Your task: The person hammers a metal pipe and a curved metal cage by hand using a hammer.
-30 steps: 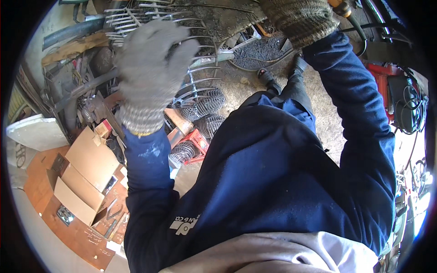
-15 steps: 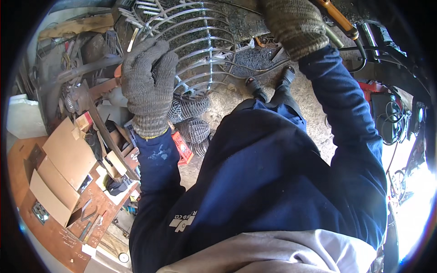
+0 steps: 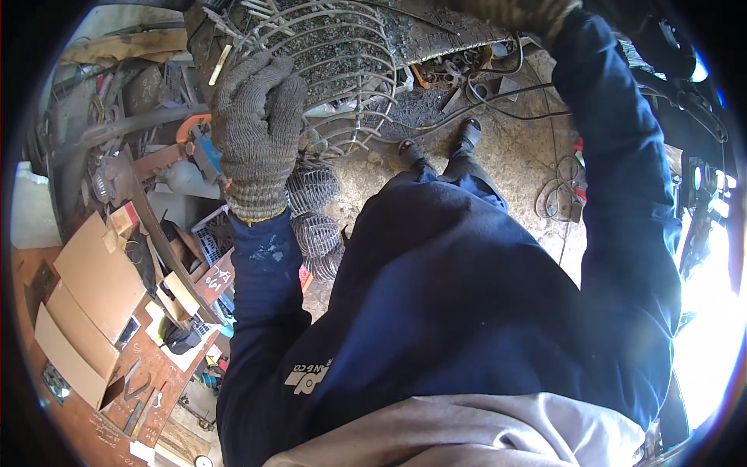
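A curved metal rib cage of bent rods (image 3: 342, 54) lies on the dark work surface at the top of the view. My left hand (image 3: 257, 132), in a knitted grey-brown glove, is at the left edge of the cage. Its fingers curl over that edge, though the rod inside them is mostly hidden. At the top edge, right of the cage, is my right hand (image 3: 529, 14), gloved the same way. Most of it is cut off and dark, so its fingers and anything in them are hidden.
Below the cage, small round wire baskets (image 3: 315, 214) are stacked by my left forearm. A blue-and-orange clamp-like tool (image 3: 205, 148) sits left of my hand. An open cardboard box (image 3: 97, 280) rests on the brown table (image 3: 167, 366). Cables (image 3: 498, 109) cross the floor near my feet.
My right hand has moved up and right, mostly out of view. The tool with the orange-brown handle beside it no longer shows. My left hand stays at the cage's edge; the view has shifted slightly.
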`<state>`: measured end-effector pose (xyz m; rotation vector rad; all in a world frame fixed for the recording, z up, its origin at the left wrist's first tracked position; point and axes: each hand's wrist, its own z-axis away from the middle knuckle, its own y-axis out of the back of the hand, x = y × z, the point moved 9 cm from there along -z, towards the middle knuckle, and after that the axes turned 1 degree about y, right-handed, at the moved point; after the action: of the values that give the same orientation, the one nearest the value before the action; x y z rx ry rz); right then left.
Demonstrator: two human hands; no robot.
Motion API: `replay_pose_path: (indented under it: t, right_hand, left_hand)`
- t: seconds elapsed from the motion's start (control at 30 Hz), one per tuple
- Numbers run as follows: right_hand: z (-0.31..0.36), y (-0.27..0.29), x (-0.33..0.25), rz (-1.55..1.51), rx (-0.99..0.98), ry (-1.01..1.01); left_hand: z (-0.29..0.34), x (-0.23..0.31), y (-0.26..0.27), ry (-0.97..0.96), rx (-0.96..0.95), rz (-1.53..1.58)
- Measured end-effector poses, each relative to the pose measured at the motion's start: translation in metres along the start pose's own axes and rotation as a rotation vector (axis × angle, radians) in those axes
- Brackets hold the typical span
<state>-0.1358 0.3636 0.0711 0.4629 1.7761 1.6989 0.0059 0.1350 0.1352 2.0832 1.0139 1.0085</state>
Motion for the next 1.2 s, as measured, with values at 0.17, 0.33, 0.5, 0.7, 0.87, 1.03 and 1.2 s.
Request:
replay_pose_path:
  t: [0.17, 0.33, 0.5, 0.7, 0.87, 1.03, 1.2]
  right_hand:
    - [0.029, 0.040, 0.011, -0.395, 0.177, -0.135]
    - [0.081, 0.074, 0.014, -0.950, 0.363, -0.232]
    - [0.128, 0.078, -0.005, -1.453, 0.425, -0.194]
    - [0.139, 0.038, -0.045, -1.515, 0.251, -0.240]
    - [0.144, 0.021, -0.059, -1.062, 0.432, -0.354]
    - [0.190, -0.070, -0.093, -1.790, 0.298, -0.386]
    - [0.193, -0.095, -0.131, -1.963, 0.087, -0.534]
  left_hand:
    - [-0.001, 0.003, 0.004, 0.007, -0.004, -0.083]
    - [-0.010, 0.049, 0.009, -0.040, 0.057, -0.111]
    - [-0.025, 0.128, -0.024, -0.249, 0.098, 0.325]
    - [0.000, 0.150, -0.129, 0.089, -0.417, 0.772]
    - [0.038, 0.153, -0.171, 0.393, -0.596, 1.246]
    - [0.060, 0.135, -0.177, 1.003, -0.539, 1.643]
    - [0.072, 0.131, -0.159, 0.888, -0.612, 1.271]
